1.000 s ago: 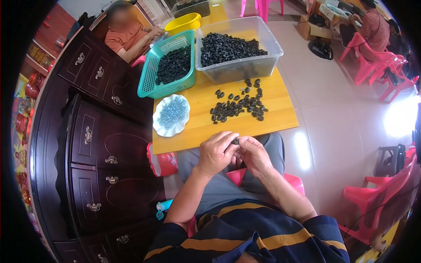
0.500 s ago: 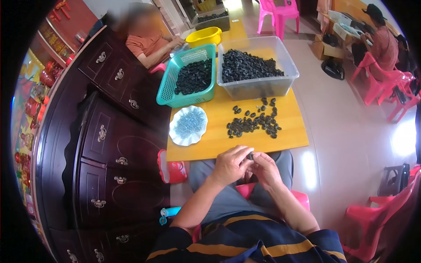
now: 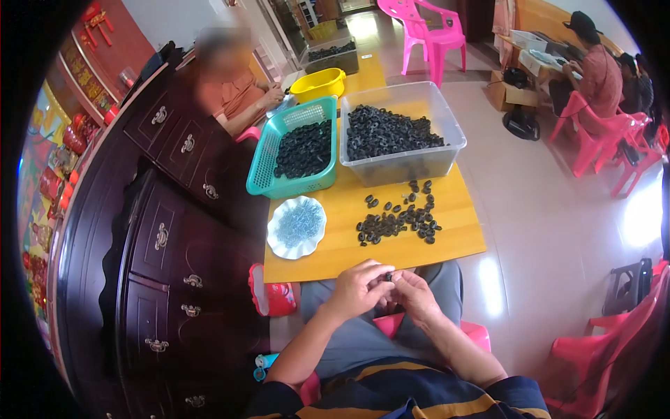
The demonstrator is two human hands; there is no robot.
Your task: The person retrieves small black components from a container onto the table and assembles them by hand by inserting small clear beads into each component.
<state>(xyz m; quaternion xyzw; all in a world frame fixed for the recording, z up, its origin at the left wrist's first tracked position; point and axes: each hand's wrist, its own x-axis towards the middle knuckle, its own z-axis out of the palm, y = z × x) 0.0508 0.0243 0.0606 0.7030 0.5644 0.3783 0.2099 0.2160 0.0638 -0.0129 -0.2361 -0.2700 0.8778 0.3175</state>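
Note:
Just off the table's front edge, above my lap, my left hand (image 3: 358,290) and my right hand (image 3: 415,297) meet around one small black ring-like piece (image 3: 389,277). The fingertips of both hands pinch it and partly cover it. Beyond them on the yellow table (image 3: 328,258) lie several loose black pieces (image 3: 382,227). To their left is a scalloped white dish (image 3: 271,234) of small clear bluish bits. Farther back, a green basket (image 3: 262,174) and a clear plastic bin (image 3: 401,171) both hold many black pieces.
A yellow basin (image 3: 317,85) stands behind the green basket, near a seated person (image 3: 234,98). Dark wooden drawers (image 3: 160,237) line the left side. Pink chairs (image 3: 447,42) and another seated person (image 3: 600,77) are farther off. A red-and-white bag (image 3: 279,300) hangs by the table's front left corner.
The head view has shifted, so the table and containers appear lower and farther right than a second ago. Both hands still hold the small black piece together.

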